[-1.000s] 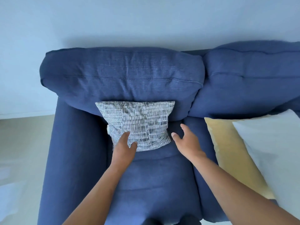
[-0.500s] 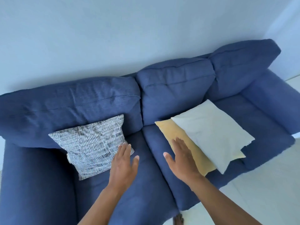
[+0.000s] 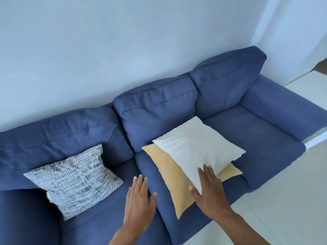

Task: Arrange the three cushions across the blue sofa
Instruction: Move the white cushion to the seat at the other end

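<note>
Left hand (image 3: 138,200): palm down, fingers spread & straight, holding nothing. It hangs over the seam btwn the left and middle seats of the blue fabric three-seat sofa (image 3: 261,138); contact w/ the seat can't be told. Forearm comes in from the bottom edge, angled up and slightly right.

Right hand (image 3: 209,190): also flat and spread, gripping nothing. Fingertips lie over the near corner of the plain white square cushion (image 3: 196,147), thumb over the pale yellow square cushion (image 3: 173,184) below it. Whether it presses or just hovers can't be told. The two hands are apart, side by side, w/ a strip of blue seat btwn them.

Cushions: the black-and-white woven-pattern cushion (image 3: 76,181) leans tilted against the left back pillow, lower corner on the left seat, near the left armrest. White one lies flat on top of the yellow one, both on the middle seat, turned diagonal. Yellow's near corner reaches close to the seat's front edge; its right corner pokes out by the seam to the right seat.

Open room: right seat is bare blue fabric up to the right armrest. Front half of the left seat is bare too. Pale floor (image 3: 283,200) runs along the sofa front, white wall (image 3: 123,50) behind.
</note>
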